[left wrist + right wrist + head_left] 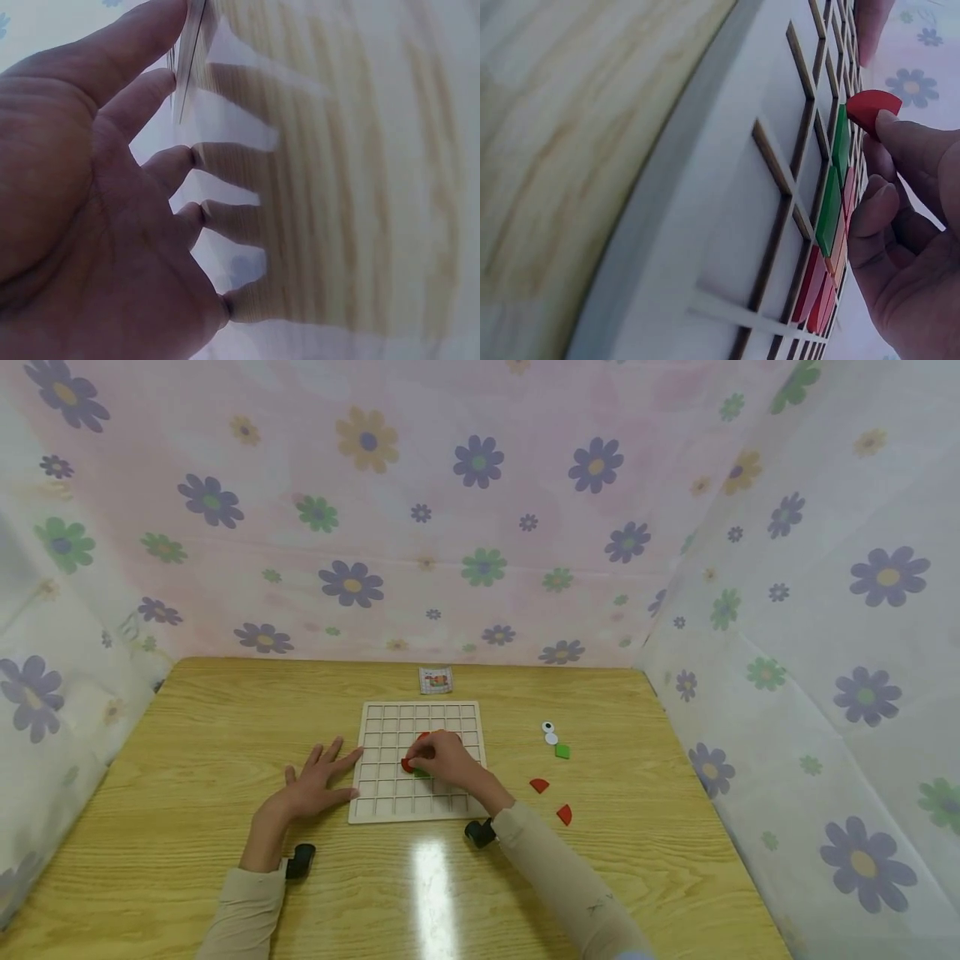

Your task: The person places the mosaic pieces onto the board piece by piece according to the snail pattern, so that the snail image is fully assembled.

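A pale wooden grid board lies on the table. My right hand is over its middle and pinches a red quarter-circle piece between thumb and fingers, at the grid's surface. Beside that piece, green pieces and red pieces sit in cells of the board, partly covered by the hand in the head view. My left hand rests with fingers spread on the table at the board's left edge, its thumb and index finger touching that edge.
To the board's right lie two loose red quarter-circle pieces, a green piece, a white disc and an eye disc with a black dot. A small picture card lies behind the board. Flowered curtains enclose the table.
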`<move>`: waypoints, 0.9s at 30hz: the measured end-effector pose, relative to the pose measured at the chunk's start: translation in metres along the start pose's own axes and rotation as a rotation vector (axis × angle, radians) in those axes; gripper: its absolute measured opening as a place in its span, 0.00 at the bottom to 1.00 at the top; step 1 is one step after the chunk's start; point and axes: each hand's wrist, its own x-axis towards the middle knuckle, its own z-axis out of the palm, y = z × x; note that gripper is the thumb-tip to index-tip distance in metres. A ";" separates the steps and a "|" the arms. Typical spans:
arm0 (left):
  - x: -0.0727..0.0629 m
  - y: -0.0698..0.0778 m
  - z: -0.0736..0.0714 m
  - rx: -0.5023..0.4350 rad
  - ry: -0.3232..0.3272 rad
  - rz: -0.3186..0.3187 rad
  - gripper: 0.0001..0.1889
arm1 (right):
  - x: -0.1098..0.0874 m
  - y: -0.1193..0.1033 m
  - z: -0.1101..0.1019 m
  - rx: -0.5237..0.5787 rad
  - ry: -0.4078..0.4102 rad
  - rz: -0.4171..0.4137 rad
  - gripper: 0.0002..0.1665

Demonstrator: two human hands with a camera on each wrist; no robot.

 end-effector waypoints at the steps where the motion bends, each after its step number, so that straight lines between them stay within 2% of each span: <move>1: 0.000 0.000 0.000 -0.001 -0.002 -0.001 0.38 | 0.001 -0.001 0.000 -0.003 -0.009 -0.001 0.06; 10: 0.000 0.002 -0.001 0.000 -0.017 -0.008 0.38 | 0.009 -0.002 0.002 -0.018 -0.065 0.009 0.07; 27: 0.000 0.002 0.000 -0.004 -0.020 -0.007 0.38 | 0.011 -0.015 0.000 -0.088 -0.062 0.140 0.06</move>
